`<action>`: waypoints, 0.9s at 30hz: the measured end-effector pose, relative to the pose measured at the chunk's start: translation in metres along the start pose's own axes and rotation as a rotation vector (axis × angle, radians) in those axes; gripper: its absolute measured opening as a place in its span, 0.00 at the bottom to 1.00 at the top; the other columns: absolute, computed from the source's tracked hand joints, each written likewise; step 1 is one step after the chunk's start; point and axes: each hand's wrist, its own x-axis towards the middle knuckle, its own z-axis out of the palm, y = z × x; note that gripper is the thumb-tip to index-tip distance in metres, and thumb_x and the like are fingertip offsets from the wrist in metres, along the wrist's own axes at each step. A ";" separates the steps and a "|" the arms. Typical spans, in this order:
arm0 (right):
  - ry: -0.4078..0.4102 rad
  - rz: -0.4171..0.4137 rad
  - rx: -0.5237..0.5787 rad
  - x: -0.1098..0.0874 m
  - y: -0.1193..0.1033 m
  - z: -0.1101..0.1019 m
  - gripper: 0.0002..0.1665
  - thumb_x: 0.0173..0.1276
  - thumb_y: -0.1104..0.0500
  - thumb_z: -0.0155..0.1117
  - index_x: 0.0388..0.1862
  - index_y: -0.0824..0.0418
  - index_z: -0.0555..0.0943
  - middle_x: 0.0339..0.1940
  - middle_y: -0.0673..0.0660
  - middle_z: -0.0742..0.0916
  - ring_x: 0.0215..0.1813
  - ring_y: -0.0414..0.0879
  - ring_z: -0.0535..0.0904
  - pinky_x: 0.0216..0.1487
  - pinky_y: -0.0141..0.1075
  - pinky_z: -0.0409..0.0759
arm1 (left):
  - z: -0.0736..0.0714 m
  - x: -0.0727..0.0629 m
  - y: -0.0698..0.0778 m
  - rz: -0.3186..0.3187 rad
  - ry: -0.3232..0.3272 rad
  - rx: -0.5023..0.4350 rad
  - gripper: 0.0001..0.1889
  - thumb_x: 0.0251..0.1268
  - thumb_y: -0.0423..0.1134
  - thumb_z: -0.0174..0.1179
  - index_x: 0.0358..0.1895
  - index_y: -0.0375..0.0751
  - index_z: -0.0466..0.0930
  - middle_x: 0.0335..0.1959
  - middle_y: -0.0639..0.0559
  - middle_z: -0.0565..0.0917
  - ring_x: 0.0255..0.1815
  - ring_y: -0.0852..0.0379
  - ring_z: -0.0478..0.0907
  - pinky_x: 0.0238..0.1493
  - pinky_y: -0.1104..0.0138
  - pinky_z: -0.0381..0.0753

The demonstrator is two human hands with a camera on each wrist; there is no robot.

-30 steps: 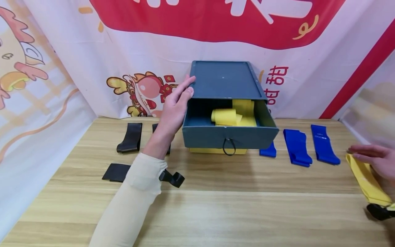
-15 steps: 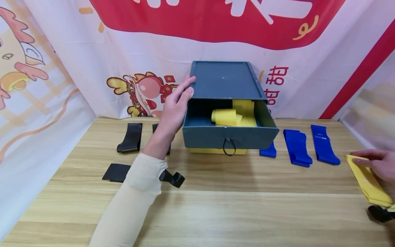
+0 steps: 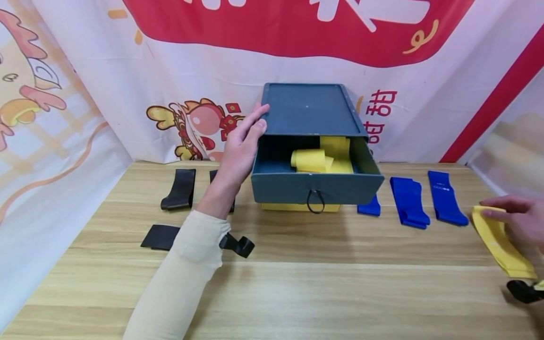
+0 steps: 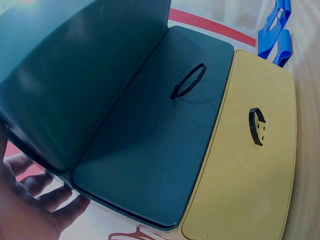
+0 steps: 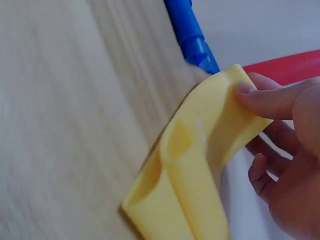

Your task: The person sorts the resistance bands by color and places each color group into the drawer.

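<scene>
My left hand (image 3: 243, 153) rests along the left side of a dark teal drawer box (image 3: 308, 108), its fingers straight at the edge. The box's drawer (image 3: 276, 189) is pulled out, with yellow elastic bands (image 3: 310, 160) inside, one folded over. In the left wrist view, fingertips touch the box's edge beside a closed teal front (image 4: 150, 130) and a yellow front (image 4: 245, 150), each with a black loop. At far right, my right hand (image 3: 520, 217) pinches one end of a yellow elastic band (image 5: 200, 165) between thumb and fingers. That end is bent up, and the band's loop gapes.
Blue bands (image 3: 410, 203) lie right of the box, near the wall. Black bands (image 3: 178, 189) lie left of it, some partly behind my left forearm (image 3: 182, 274). A small black object (image 3: 524, 291) sits by the right table edge. A printed cloth (image 3: 212, 61) hangs behind.
My right hand has taken the yellow band's far end between thumb and fingers and shifted it slightly up and left. My left hand, the box and its drawer stay as they were.
</scene>
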 end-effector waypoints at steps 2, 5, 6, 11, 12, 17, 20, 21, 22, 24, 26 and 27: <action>0.010 -0.007 -0.002 0.001 -0.008 0.000 0.11 0.74 0.55 0.72 0.38 0.35 0.91 0.28 0.20 0.83 0.31 0.26 0.74 0.33 0.24 0.69 | 0.000 0.000 0.000 0.003 0.000 -0.002 0.23 0.87 0.48 0.47 0.79 0.58 0.72 0.85 0.68 0.61 0.86 0.69 0.55 0.87 0.63 0.60; 0.024 0.006 -0.035 0.000 -0.026 0.000 0.10 0.76 0.53 0.70 0.38 0.33 0.89 0.28 0.18 0.80 0.31 0.26 0.74 0.33 0.21 0.71 | 0.000 0.000 0.000 0.003 0.000 -0.002 0.23 0.87 0.48 0.47 0.79 0.58 0.72 0.85 0.69 0.62 0.86 0.70 0.55 0.86 0.63 0.59; 0.026 0.017 -0.053 -0.002 -0.033 0.000 0.11 0.76 0.51 0.69 0.38 0.30 0.87 0.29 0.18 0.79 0.32 0.26 0.73 0.34 0.21 0.71 | 0.000 0.000 0.000 0.003 -0.001 -0.001 0.23 0.87 0.48 0.48 0.79 0.58 0.72 0.85 0.69 0.61 0.86 0.70 0.55 0.86 0.64 0.59; 0.049 0.002 -0.011 -0.007 -0.066 0.001 0.16 0.77 0.55 0.69 0.37 0.29 0.87 0.28 0.18 0.80 0.32 0.27 0.71 0.34 0.20 0.69 | 0.001 0.000 0.000 -0.004 -0.001 0.005 0.23 0.87 0.48 0.48 0.78 0.60 0.72 0.85 0.70 0.61 0.86 0.71 0.55 0.86 0.65 0.59; 0.057 -0.010 0.007 -0.008 -0.072 0.001 0.15 0.76 0.56 0.70 0.38 0.30 0.89 0.28 0.19 0.80 0.33 0.29 0.70 0.34 0.21 0.69 | 0.001 0.000 0.000 -0.005 -0.001 0.006 0.23 0.87 0.48 0.48 0.78 0.60 0.72 0.85 0.70 0.61 0.86 0.71 0.55 0.86 0.65 0.59; 0.084 -0.093 0.000 -0.011 -0.100 0.002 0.15 0.76 0.59 0.69 0.43 0.36 0.91 0.30 0.20 0.81 0.34 0.33 0.70 0.33 0.21 0.69 | 0.001 0.000 0.001 -0.005 0.003 0.002 0.23 0.87 0.49 0.48 0.79 0.59 0.72 0.85 0.70 0.62 0.86 0.70 0.55 0.87 0.63 0.59; 0.097 -0.127 -0.063 -0.012 -0.118 0.004 0.13 0.78 0.58 0.67 0.46 0.37 0.89 0.31 0.19 0.79 0.35 0.32 0.71 0.35 0.18 0.71 | 0.001 0.000 0.001 -0.005 0.005 0.000 0.23 0.87 0.49 0.48 0.79 0.59 0.72 0.85 0.70 0.62 0.86 0.69 0.55 0.87 0.63 0.59; 0.096 -0.131 -0.085 -0.013 -0.124 0.005 0.11 0.78 0.57 0.66 0.48 0.40 0.89 0.32 0.19 0.79 0.35 0.32 0.71 0.36 0.17 0.71 | 0.001 0.000 0.001 -0.004 0.005 -0.001 0.23 0.87 0.48 0.48 0.79 0.59 0.72 0.85 0.69 0.62 0.86 0.69 0.55 0.87 0.63 0.59; 0.097 -0.133 -0.108 -0.015 -0.130 0.007 0.09 0.79 0.56 0.65 0.50 0.43 0.89 0.32 0.19 0.78 0.36 0.32 0.71 0.36 0.16 0.71 | 0.001 0.000 0.001 -0.003 0.005 -0.001 0.23 0.87 0.48 0.48 0.79 0.59 0.72 0.85 0.69 0.62 0.86 0.69 0.55 0.87 0.63 0.59; 0.096 -0.142 -0.142 -0.018 -0.143 0.010 0.10 0.80 0.54 0.65 0.54 0.51 0.87 0.33 0.19 0.77 0.37 0.32 0.71 0.37 0.15 0.70 | 0.000 0.000 0.000 -0.002 0.006 0.000 0.23 0.87 0.48 0.48 0.79 0.59 0.72 0.85 0.69 0.62 0.86 0.69 0.55 0.87 0.63 0.59; 0.104 -0.161 -0.163 -0.022 -0.157 0.013 0.17 0.79 0.52 0.66 0.58 0.60 0.86 0.33 0.20 0.77 0.37 0.33 0.71 0.36 0.17 0.70 | 0.000 0.000 0.000 -0.003 0.006 0.001 0.23 0.87 0.48 0.48 0.79 0.59 0.72 0.85 0.69 0.62 0.86 0.69 0.55 0.87 0.63 0.59; 0.107 -0.161 -0.180 -0.024 -0.164 0.015 0.20 0.79 0.50 0.66 0.59 0.61 0.85 0.33 0.20 0.77 0.38 0.34 0.71 0.35 0.18 0.70 | 0.000 0.000 0.000 -0.004 0.006 0.003 0.23 0.87 0.49 0.48 0.79 0.59 0.72 0.85 0.70 0.62 0.86 0.69 0.55 0.87 0.63 0.59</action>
